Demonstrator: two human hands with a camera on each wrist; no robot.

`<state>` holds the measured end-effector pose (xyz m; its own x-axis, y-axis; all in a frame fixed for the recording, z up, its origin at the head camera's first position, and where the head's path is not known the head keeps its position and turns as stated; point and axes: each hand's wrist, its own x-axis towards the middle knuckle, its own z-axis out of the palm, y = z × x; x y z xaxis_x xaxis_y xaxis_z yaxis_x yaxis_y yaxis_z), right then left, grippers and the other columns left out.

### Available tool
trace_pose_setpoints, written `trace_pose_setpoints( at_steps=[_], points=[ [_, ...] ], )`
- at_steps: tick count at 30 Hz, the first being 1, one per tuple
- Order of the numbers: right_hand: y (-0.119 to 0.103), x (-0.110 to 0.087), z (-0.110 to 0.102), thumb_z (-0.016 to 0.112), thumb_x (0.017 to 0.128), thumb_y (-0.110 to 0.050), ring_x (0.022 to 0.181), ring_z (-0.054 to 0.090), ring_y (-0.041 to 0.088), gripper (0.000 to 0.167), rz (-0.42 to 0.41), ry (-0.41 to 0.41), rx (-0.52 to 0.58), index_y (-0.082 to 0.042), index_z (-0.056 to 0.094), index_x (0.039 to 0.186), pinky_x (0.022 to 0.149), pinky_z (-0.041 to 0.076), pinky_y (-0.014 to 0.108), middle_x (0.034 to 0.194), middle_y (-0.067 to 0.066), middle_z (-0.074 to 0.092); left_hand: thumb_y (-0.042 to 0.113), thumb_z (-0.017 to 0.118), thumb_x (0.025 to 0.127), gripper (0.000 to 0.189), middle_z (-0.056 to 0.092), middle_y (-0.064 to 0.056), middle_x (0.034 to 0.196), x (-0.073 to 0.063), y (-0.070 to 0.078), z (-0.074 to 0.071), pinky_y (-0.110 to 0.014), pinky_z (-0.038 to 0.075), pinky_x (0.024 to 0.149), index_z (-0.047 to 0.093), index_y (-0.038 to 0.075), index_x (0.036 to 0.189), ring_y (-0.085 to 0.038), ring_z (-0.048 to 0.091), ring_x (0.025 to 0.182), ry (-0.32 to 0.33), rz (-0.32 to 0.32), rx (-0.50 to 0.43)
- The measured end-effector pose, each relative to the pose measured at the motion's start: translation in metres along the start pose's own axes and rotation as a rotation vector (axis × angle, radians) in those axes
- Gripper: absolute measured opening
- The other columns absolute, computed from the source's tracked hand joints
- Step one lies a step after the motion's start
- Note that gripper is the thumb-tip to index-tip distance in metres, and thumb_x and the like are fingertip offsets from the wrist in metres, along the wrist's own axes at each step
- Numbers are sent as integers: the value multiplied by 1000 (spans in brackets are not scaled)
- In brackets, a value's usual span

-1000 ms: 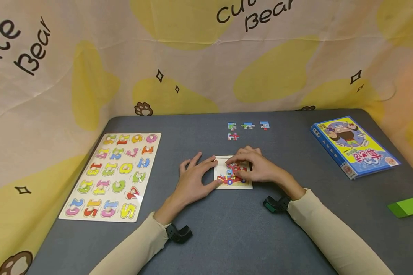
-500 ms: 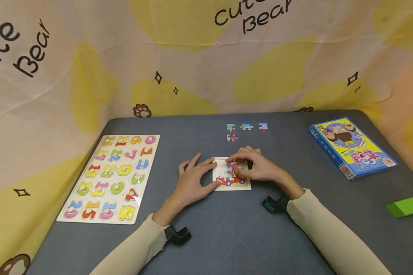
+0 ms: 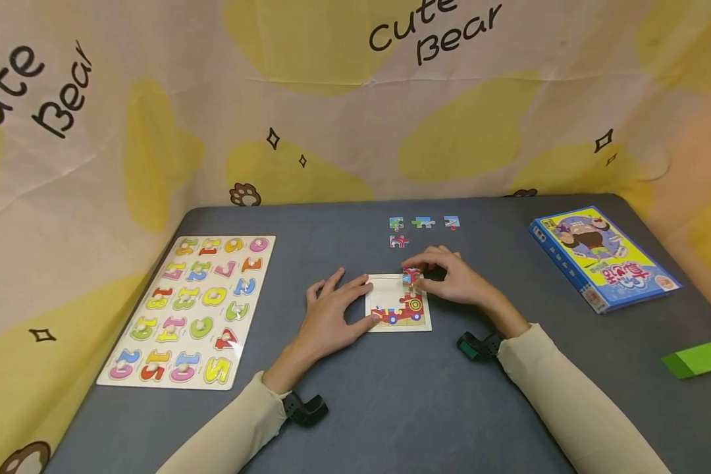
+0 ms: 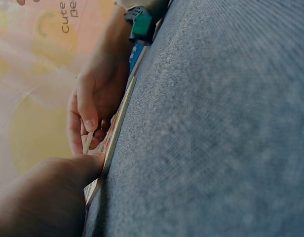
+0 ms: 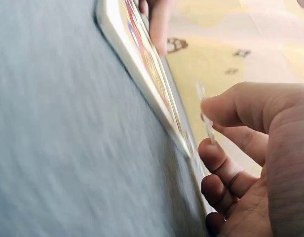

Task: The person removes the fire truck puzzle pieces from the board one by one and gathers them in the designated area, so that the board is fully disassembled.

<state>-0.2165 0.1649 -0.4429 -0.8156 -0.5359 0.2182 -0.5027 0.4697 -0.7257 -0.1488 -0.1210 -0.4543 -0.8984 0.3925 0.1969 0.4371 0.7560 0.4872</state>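
Note:
A small puzzle piece (image 3: 412,276) with red and blue print is pinched between the thumb and fingers of my right hand (image 3: 455,275). It sits over the upper right corner of a white-framed puzzle tray (image 3: 385,288). In the right wrist view the piece (image 5: 207,121) is seen edge-on, raised above the tray's surface. Joined pieces showing a red vehicle (image 3: 394,316) line the tray's bottom and right side. My left hand (image 3: 334,315) rests at the tray's left edge, fingers spread and fairly straight, the thumb on its lower left part.
Several loose puzzle pieces (image 3: 423,222) lie beyond the tray. A white number board (image 3: 204,309) lies on the left of the grey table (image 3: 355,421). A blue and yellow box (image 3: 604,257) stands at the right, with a green block (image 3: 698,360) nearer the front.
My right hand has moved right and slightly away with the pinched piece, from the tray's middle to its upper right. More of the tray shows. The left hand keeps its place.

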Motion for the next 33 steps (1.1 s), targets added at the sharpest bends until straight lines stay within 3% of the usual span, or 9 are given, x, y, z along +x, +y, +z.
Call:
trace_pose_setpoints(
  at_steps=[11,22,33],
  points=[
    [22,2,-19,74,91,-11,94,44,22,37,71,59,-27,-15,72,128,86,20,42,99,6,63,47,74,89,62,51,2,156,0,-1,3,-64,13,115,60,22,144,-35,26,156,6,1,-13],
    [36,16,-28,75,90,-10,89,45,23,37,50,86,-140,-14,72,127,81,20,40,100,8,64,49,73,89,62,51,4,156,1,-3,4,-63,14,115,61,23,144,-35,27,156,19,13,-8],
    [40,28,-30,71,92,-11,93,41,22,37,112,71,-181,-16,72,128,79,15,40,99,8,59,49,74,89,62,51,4,156,0,-2,3,-63,14,114,60,23,144,-35,27,156,15,16,-11]
  ],
)
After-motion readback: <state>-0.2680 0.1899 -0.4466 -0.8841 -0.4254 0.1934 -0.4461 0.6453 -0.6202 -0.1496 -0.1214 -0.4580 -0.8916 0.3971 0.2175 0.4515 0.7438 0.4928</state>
